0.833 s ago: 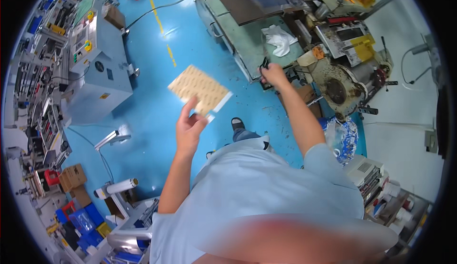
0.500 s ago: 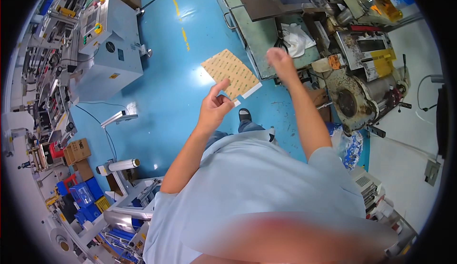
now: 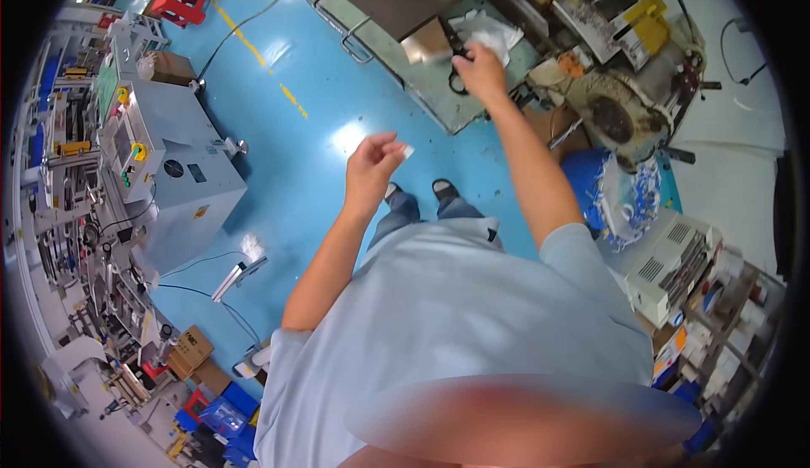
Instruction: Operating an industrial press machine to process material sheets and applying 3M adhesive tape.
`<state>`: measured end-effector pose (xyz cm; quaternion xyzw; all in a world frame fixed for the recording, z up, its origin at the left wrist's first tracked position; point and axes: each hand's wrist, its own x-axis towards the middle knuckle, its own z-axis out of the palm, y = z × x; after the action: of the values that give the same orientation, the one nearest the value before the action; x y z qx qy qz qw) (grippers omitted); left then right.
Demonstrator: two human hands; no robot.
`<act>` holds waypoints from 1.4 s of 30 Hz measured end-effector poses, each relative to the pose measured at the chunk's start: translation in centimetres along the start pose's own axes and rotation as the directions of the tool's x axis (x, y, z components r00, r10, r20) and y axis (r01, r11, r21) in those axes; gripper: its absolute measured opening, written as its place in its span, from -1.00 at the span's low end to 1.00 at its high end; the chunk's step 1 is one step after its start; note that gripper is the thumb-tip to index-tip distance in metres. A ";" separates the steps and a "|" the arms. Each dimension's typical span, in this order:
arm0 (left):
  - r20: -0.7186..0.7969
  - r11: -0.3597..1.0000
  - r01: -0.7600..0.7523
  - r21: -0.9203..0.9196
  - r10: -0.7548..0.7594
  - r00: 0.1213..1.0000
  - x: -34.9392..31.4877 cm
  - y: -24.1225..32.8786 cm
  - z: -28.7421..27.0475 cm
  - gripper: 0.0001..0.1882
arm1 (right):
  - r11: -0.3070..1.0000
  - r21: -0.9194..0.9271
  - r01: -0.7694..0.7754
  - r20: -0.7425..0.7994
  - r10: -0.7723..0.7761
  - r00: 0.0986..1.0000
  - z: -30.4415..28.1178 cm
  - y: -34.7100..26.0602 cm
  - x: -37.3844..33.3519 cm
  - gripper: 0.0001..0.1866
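Observation:
My left hand [image 3: 369,173] is raised over the floor, thumb and fingers pinching a small white piece [image 3: 408,152]. To the right, my right hand [image 3: 483,73] is at the bench, its fingers closed over what look like black-handled scissors [image 3: 458,83]. The hand covers part of them. A crumpled white plastic bag [image 3: 487,33] lies just beyond my fingers. Left of the scissors a flat tan sheet [image 3: 428,43] rests on the bench, its surface washed out by glare.
The green-topped bench [image 3: 460,112] has a metal handle [image 3: 356,42] on its side. A worn round machine [image 3: 612,118] stands at right, above a blue bag of white scraps [image 3: 620,198]. At left stands a grey machine cabinet [image 3: 181,173]; a red stool [image 3: 184,1] is farther off.
The tan patterned sheet has left my left hand, and a similar sheet now shows on the bench. My right hand has reached onto the scissors. The view has shifted.

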<state>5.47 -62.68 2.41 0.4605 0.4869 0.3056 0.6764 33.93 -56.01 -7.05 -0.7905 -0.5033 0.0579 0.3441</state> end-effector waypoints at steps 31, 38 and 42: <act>0.845 0.468 -0.871 0.151 0.396 0.359 -8.1 -6.6 35.5 -0.75 | 0.115 0.949 -0.295 0.183 0.559 0.809 -30.1 13.0 -29.8 -0.88; 0.855 0.257 -0.950 0.175 0.439 0.276 -10.8 -6.8 44.0 -0.81 | 0.347 0.911 -0.222 -0.033 0.599 0.800 -34.1 18.5 -30.6 -0.90; 0.892 0.252 -0.946 0.204 0.350 0.286 -10.8 -7.2 46.3 -0.82 | 0.522 0.824 -0.219 -0.152 0.577 0.803 -35.5 20.1 -30.8 -0.91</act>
<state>45.04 -89.88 4.58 0.9304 -0.0073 0.1613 0.3290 49.72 -104.14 -0.17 -0.6523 -0.1441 0.1806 0.7219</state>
